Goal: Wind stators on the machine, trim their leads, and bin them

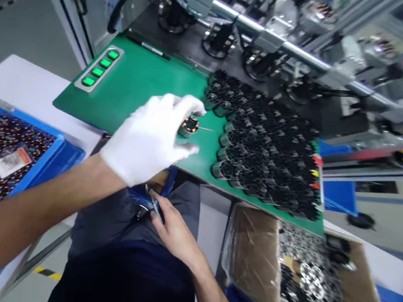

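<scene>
My left hand, in a white glove, hovers over the green mat with thumb and fingers spread. Between them stands a small copper-wound stator, a thin wire sticking out of it to the right. Gaps show between the stator and the thumb and fingertips. Lower down, above my lap, my bare right hand is closed around a small metal hand tool with a slim tip; its exact kind is hard to make out.
Rows of black-topped metal cylinders fill the mat's right side. A panel with green lit buttons and a pen lie left and back. Machine fixtures stand behind. A blue bin holds stators; a cardboard box holds metal rings.
</scene>
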A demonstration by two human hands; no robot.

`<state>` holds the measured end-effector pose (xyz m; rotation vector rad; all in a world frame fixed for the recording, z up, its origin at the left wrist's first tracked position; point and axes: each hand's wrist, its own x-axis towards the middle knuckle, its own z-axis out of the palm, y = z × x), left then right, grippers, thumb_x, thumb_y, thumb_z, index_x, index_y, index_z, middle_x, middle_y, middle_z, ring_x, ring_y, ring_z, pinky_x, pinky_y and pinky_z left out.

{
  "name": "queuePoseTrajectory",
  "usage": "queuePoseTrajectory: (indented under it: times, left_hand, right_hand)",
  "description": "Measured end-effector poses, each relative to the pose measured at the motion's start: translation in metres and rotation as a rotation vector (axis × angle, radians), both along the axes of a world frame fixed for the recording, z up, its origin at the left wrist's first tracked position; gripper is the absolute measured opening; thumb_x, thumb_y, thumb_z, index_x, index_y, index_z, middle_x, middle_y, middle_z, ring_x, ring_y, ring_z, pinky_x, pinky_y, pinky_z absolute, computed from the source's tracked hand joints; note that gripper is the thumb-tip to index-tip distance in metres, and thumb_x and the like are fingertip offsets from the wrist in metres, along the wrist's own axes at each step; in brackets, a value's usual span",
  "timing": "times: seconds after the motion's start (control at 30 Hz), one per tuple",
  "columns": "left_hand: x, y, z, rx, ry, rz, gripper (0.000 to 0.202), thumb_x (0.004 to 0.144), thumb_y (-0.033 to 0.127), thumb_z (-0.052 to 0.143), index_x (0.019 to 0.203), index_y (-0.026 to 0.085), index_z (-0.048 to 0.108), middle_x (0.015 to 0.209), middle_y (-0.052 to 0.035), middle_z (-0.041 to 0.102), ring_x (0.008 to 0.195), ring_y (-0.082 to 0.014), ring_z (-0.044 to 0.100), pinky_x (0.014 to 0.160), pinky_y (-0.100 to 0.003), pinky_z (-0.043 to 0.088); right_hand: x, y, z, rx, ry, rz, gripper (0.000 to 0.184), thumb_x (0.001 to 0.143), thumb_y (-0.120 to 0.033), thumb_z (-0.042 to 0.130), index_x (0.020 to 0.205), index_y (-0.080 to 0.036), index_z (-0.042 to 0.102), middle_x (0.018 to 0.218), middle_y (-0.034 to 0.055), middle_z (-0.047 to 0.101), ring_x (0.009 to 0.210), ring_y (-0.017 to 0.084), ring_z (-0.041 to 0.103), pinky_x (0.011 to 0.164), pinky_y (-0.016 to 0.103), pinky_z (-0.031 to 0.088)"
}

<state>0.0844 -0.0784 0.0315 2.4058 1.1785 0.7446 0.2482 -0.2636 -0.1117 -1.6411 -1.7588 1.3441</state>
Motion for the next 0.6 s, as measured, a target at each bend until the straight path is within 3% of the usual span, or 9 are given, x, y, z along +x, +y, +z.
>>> queuePoseTrajectory:
  times: [0.07,0.17,0.23,0.3,0.4,0.5,0.6]
  left_hand:
    - [0.033,0.022,-0.017,-0.065,0.102,0.043,0.047,0.097,0.030,0.089,0.141,0.020,0.074,0.123,-0.0110,0.079,0.118,-0.0352,0.076,0.103,-0.048,0.062]
    - [0.039,0.030,-0.030,-0.043,0.132,0.089,0.031,0.101,0.033,0.087,0.127,0.020,0.076,0.107,-0.0069,0.081,0.100,-0.0278,0.076,0.087,-0.037,0.057]
    - [0.025,0.012,-0.027,0.029,0.045,0.096,0.023,0.101,0.038,0.088,0.113,0.022,0.078,0.105,-0.0041,0.083,0.094,-0.0228,0.076,0.081,-0.034,0.052]
    - [0.009,-0.018,-0.018,0.067,-0.054,0.045,0.020,0.099,0.037,0.090,0.099,0.023,0.076,0.113,-0.0022,0.085,0.097,-0.0190,0.078,0.082,-0.032,0.052]
    - [-0.011,-0.067,-0.007,0.077,-0.062,0.024,0.020,0.099,0.033,0.090,0.089,0.024,0.075,0.123,-0.0009,0.086,0.100,-0.0165,0.081,0.079,-0.030,0.053]
    - [-0.024,-0.100,-0.009,0.081,-0.018,0.065,0.019,0.095,0.037,0.093,0.090,0.027,0.078,0.120,-0.0006,0.087,0.097,-0.0184,0.081,0.072,-0.033,0.051]
    - [-0.035,-0.116,-0.019,-0.133,-0.062,0.152,0.020,0.090,0.045,0.099,0.093,0.032,0.085,0.125,0.0001,0.087,0.100,-0.0226,0.081,0.075,-0.037,0.051]
  right_hand:
    - [0.011,-0.012,0.004,0.003,0.005,-0.042,0.060,0.116,-0.031,0.057,0.174,-0.017,0.060,0.171,0.0185,0.068,0.157,0.030,0.069,0.136,0.049,0.055]
    - [0.027,-0.033,0.007,0.006,0.023,-0.141,0.059,0.117,-0.034,0.057,0.175,-0.023,0.060,0.172,0.0154,0.068,0.159,0.030,0.068,0.136,0.050,0.055]
    - [0.034,-0.045,0.010,0.051,0.052,-0.243,0.057,0.117,-0.035,0.059,0.173,-0.026,0.063,0.163,0.0139,0.074,0.150,0.030,0.073,0.131,0.050,0.059]
    - [0.035,-0.053,0.020,0.144,0.104,-0.331,0.054,0.115,-0.032,0.062,0.169,-0.028,0.069,0.138,0.0111,0.084,0.125,0.027,0.081,0.114,0.045,0.067]
    - [0.030,-0.054,0.043,0.273,0.203,-0.349,0.058,0.111,-0.022,0.065,0.168,-0.030,0.069,0.111,0.0059,0.080,0.094,0.021,0.075,0.087,0.034,0.066]
    - [0.024,-0.043,0.063,0.321,0.318,-0.286,0.065,0.110,-0.015,0.061,0.174,-0.030,0.062,0.119,0.0067,0.079,0.099,0.020,0.073,0.089,0.034,0.064]
    - [0.017,-0.032,0.070,0.315,0.354,-0.233,0.068,0.109,-0.012,0.059,0.175,-0.030,0.060,0.129,0.0079,0.080,0.111,0.021,0.074,0.099,0.038,0.065]
